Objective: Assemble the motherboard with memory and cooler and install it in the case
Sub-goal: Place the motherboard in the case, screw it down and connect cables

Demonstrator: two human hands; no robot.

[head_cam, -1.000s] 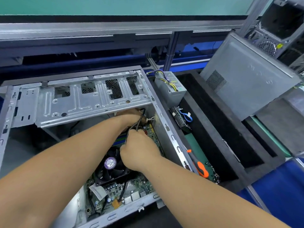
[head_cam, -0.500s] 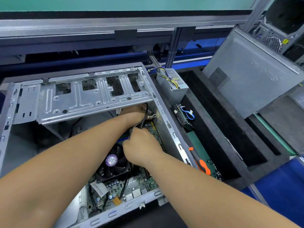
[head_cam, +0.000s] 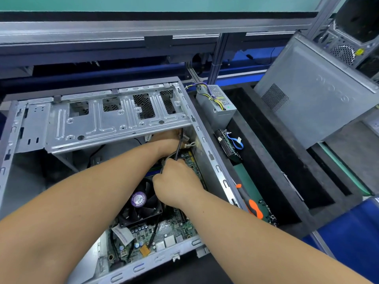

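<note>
Grey sheet metal makes up the biggest thing here: the open case, lying on its side, with a perforated drive bracket spanning its far half. To the right of it runs a long black foam tray, and at the far right a closed grey computer tower leans over the tray's edge.

Inside the case, the green motherboard lies flat on the floor of the near right part, already seated between the walls. The black cooler with its fan and purple round label sits on the board, near the middle, just left of the right wrist. Blue and green memory slots show only as a thin strip between the two forearms, mostly hidden.

In the tray, a small grey power supply with yellow and purple wires stands at the far end, a small dark board with a blue cable lies nearer, and an orange and black screwdriver rests against the case's right wall.

The left hand reaches under the bracket at the far right corner of the board; its fingers are hidden, so I cannot tell how they are set. The right hand sits just near of it, fingers curled round a thin black cable that rises between the two hands.
</note>
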